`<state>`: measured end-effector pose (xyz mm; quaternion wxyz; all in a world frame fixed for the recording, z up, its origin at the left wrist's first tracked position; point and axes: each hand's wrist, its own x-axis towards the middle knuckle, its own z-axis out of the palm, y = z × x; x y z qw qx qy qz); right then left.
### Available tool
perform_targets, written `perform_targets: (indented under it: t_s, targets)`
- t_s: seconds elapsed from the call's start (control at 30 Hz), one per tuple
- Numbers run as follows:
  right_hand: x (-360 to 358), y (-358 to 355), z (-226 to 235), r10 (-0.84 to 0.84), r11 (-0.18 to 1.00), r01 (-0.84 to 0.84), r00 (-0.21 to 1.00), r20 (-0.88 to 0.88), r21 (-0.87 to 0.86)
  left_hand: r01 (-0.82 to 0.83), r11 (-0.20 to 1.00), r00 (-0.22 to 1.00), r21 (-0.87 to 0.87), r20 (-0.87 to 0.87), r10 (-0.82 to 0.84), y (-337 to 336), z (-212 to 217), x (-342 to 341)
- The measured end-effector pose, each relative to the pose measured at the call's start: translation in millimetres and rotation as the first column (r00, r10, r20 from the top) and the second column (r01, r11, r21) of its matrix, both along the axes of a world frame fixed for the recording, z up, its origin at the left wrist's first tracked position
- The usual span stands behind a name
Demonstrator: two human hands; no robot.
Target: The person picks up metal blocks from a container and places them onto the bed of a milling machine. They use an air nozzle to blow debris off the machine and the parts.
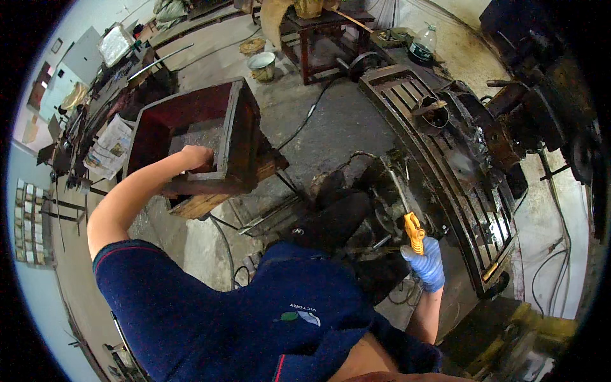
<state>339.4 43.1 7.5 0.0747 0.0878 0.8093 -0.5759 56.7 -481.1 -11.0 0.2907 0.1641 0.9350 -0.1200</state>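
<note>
My bare left hand [198, 157] reaches into an open wooden box [242, 137] with a reddish inside, close to its near right corner. Its fingers are curled, and what they hold, if anything, is hidden. A dark, speckled patch [197, 137] covers the bottom of the box. In a blue glove, my right hand [428, 266] is closed around the lower end of a yellow-handled tool [414, 233]. A long thin metal rod [399, 188] runs up and away from its yellow part; I cannot tell the tool's exact kind.
A slotted dark metal bed [439, 153] with a can-like container [431, 118] stands on the right. Machinery [515, 127] rises beyond it. Far off are a bucket [261, 66], a dark table [324, 24] and a large bottle [422, 46]. A cable [310, 114] crosses the floor.
</note>
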Motion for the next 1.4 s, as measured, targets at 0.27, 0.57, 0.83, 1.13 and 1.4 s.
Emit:
perform_targets:
  t_s: [0.27,0.57,0.83,1.13,1.4]
  targets:
    - [7.1,10.9,-11.8,-0.009,1.0,0.009,1.0,0.01,0.028,-0.092,0.762,0.911,0.641,-0.256,0.325,12.9,81.8,18.1]
    - [-24.4,-33.8,55.3,0.194,0.964,-0.178,0.979,-0.064,0.199,-0.366,-0.504,0.931,0.782,0.305,-0.202,176.8,97.7,54.1]
    - [16.4,-8.7,36.9,-0.007,0.937,0.044,0.994,-0.108,0.347,-0.788,-0.378,0.616,0.486,0.615,-0.492,335.4,27.3,94.9]
    - [52.7,20.3,15.6,-0.09,0.825,0.029,0.993,0.081,0.564,-0.781,-0.086,0.604,0.618,0.714,-0.353,392.0,-19.1,77.9]
    - [49.2,83.3,24.4,-0.337,0.884,0.332,0.941,-0.044,0.329,-0.718,-0.005,0.645,0.696,0.663,-0.38,443.8,-32.7,52.4]
